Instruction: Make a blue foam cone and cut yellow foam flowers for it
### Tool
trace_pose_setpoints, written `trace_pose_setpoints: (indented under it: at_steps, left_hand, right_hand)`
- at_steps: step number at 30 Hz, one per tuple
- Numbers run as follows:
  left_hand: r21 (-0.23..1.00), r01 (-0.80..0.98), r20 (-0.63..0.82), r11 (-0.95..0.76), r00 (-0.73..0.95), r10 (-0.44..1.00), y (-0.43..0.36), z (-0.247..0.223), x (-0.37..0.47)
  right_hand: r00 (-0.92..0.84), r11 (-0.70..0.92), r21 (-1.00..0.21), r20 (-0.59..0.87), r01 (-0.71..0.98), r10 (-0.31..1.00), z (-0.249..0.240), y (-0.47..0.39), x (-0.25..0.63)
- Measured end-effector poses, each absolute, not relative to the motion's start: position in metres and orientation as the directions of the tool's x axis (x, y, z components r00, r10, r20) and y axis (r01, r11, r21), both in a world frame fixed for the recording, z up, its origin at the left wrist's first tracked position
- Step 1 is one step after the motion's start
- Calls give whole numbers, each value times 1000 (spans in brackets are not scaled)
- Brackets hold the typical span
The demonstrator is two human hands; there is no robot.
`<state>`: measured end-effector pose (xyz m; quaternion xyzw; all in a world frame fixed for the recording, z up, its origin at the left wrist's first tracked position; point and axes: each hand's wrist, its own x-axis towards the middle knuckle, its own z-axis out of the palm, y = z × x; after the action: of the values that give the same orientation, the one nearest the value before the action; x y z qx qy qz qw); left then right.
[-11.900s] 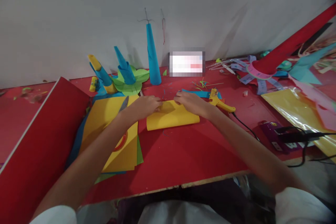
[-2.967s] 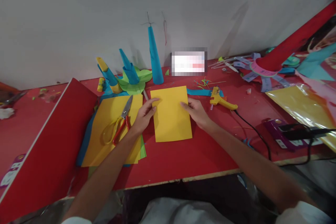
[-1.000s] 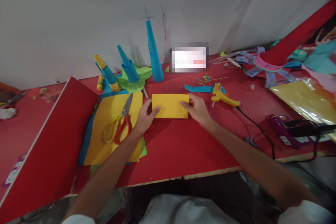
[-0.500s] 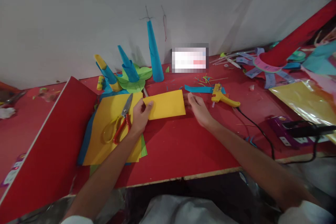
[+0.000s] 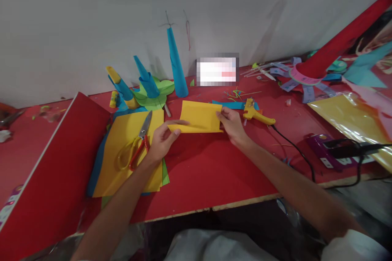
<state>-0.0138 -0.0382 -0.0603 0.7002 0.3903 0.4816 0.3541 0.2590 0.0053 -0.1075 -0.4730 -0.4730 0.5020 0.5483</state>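
A piece of yellow paper is held up between my two hands above the red table, its lower edge bent up in a narrow fold. My left hand pinches its left end, thumb in front. At the right edge, my right hand grips it with the thumb on the front; some of its fingers are behind the sheet. Left of the paper lie scissors with yellow and red handles, on a stack of yellow paper sheets with blue and green sheets under it.
Blue paper cones and green paper leaves stand along the wall. Right of my hands are a yellow glue gun with a cord, a blue paper strip and a purple power strip. A red board leans at left.
My right hand has come onto the right edge of the yellow paper and grips it. The sheet, flat-looking before, now shows a fold along its bottom. The view has shifted slightly.
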Motion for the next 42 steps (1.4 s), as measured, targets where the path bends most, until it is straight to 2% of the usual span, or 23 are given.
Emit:
trace_pose_setpoints:
  at_steps: [3,7,11,18,21,23,25,28,32,37,42]
  left_hand:
    - [899,221,275,-379,389,879,-46,-58,-12]
    - [832,330,270,-446,460,846,-46,-63,-7]
    - [768,427,334,-477,368,868,-44,-68,-3]
    - [692,472,583,-546,81,809,-31,-71,-5]
    - [774,452,479,-444,40,877,-27,-72,-9]
    - [829,446,365,-337,24,931,-28,-72,-9]
    - [841,472,312,-266,-21,950,-30,-72,-8]
    - [814,526,334,-247,-77,939,-33,-70,-5]
    - [794,559,357,-237,-114,927,-33,-69,-4]
    - [761,583,388,-284,-58,920,-36,-68,-2]
    - [709,629,417,-319,-9,909,-39,-70,0]
  right_hand:
    - [94,67,-993,58,-96,994,-110,7,264]
    - [84,128,-991,124,-44,989,-110,6,262]
    - [65,178,-984,177,-9,982,-107,3,259]
    - [-36,189,-981,191,-49,981,-96,-1,255]
    - [-104,178,-979,188,-99,977,-91,-4,252]
    - [-135,181,-981,190,-73,973,-88,-6,250]
    - [-117,195,-980,198,-35,973,-86,-9,248]
    - [-74,210,-977,212,-35,974,-81,-14,247]
    - [-113,224,-974,224,-7,968,-77,-18,248]
    - [-100,243,-968,236,70,967,-77,-16,248]
    - [-16,262,-959,262,105,965,-79,-15,246]
